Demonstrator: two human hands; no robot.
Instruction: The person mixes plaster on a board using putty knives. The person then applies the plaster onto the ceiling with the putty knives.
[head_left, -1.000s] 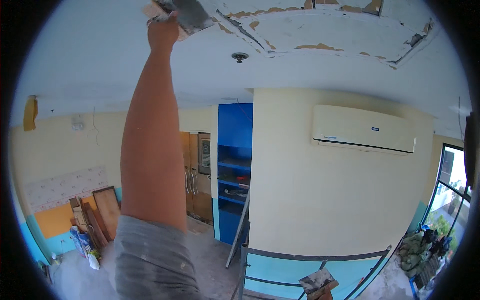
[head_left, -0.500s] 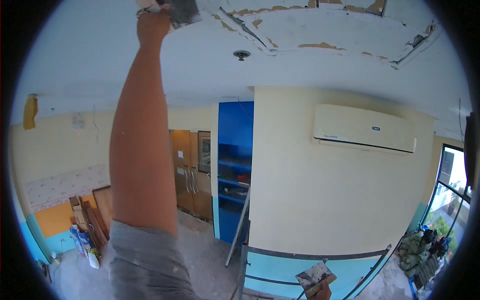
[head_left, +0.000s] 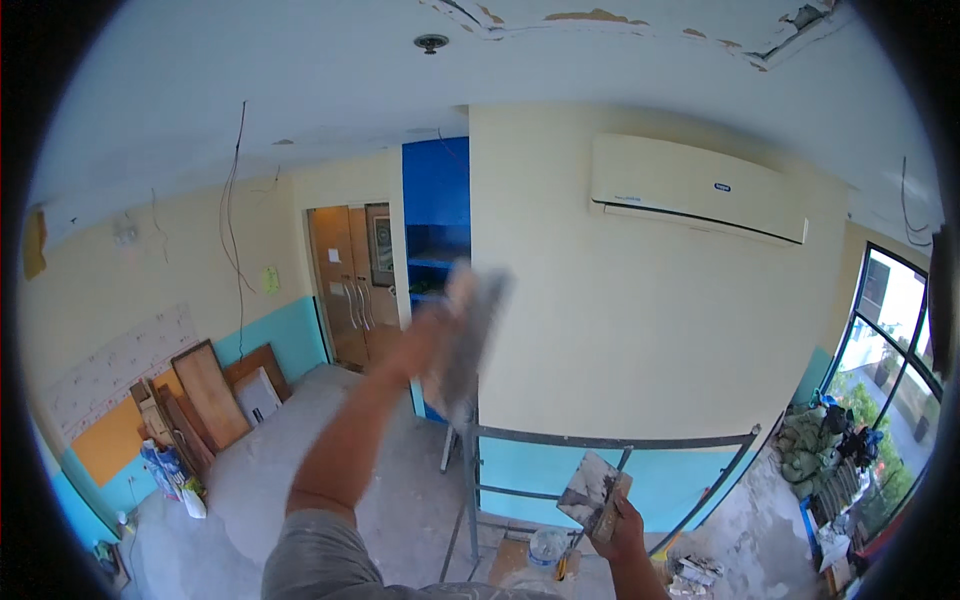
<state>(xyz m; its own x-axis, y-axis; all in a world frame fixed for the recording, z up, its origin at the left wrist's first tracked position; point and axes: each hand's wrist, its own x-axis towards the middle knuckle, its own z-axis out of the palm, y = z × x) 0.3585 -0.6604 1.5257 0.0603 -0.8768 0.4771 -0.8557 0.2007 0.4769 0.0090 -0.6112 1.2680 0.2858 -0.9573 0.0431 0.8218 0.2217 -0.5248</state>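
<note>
While the left hand [head_left: 430,338], blurred, is closed on the near side of a broad flat blade [head_left: 482,340] in front of the cream wall [head_left: 560,330], the right hand [head_left: 622,527], lower down, grips a smeared square plate [head_left: 586,487] by its edge before the metal railing [head_left: 620,443]; a clear container [head_left: 547,546] stands near that hand, and an air conditioner [head_left: 700,188] hangs above

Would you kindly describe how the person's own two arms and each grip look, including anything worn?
The left arm wears a plain grey sleeve ending well above the wrist, with the forearm bare. The left grip is blurred, but no glove shows. The right arm shows bare, its sleeve out of view; the right grip is ungloved.
</note>
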